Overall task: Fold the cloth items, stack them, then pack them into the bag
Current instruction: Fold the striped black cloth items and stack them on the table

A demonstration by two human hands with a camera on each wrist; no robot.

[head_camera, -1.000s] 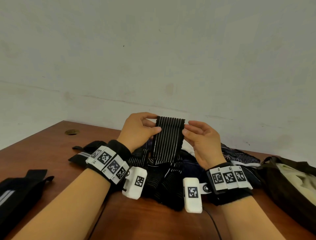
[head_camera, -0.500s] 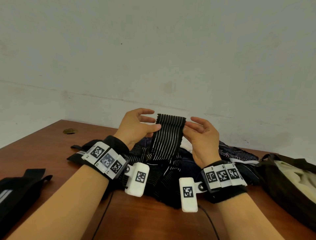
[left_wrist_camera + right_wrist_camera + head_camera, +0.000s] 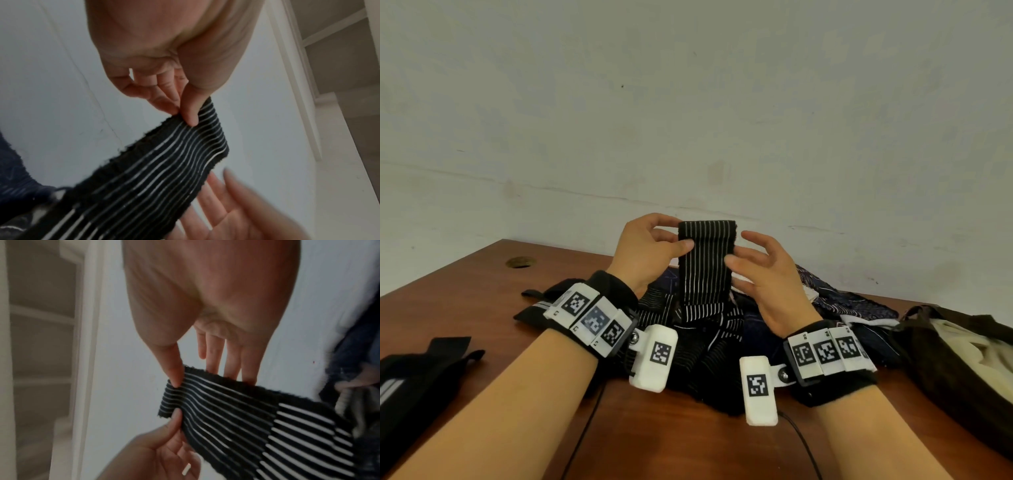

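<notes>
- Two hands hold up one striped black band [image 3: 706,260] above a heap of dark cloth [image 3: 722,342] on the counter [image 3: 465,291].
- The left hand [image 3: 650,250] pinches the band's upper left edge between thumb and curled fingers; the left wrist view shows the thumb tip pressed onto the white stripes.
- The right hand [image 3: 767,277] has changed: a second ago its fingers were closed on the band's right edge, and now they are spread and relaxed. The thumb touches the right edge a little lower down, and the right wrist view shows the straight fingers lying behind the fabric, not curled round it.
- The band's top end has risen slightly against the wall over that second. Its lower end trails down into the heap below both hands.
- Judged from this, the right hand is shifting its hold lower along the band, probably to make the first fold; folding of this item has barely begun, and stacking and packing are not yet done.
- A dark bag [image 3: 945,363] lies open on the counter to the right of the right hand, with pale cloth [image 3: 969,346] showing inside it.
- More black cloth pieces [image 3: 414,370] lie on the counter to the left of the left hand.
</notes>
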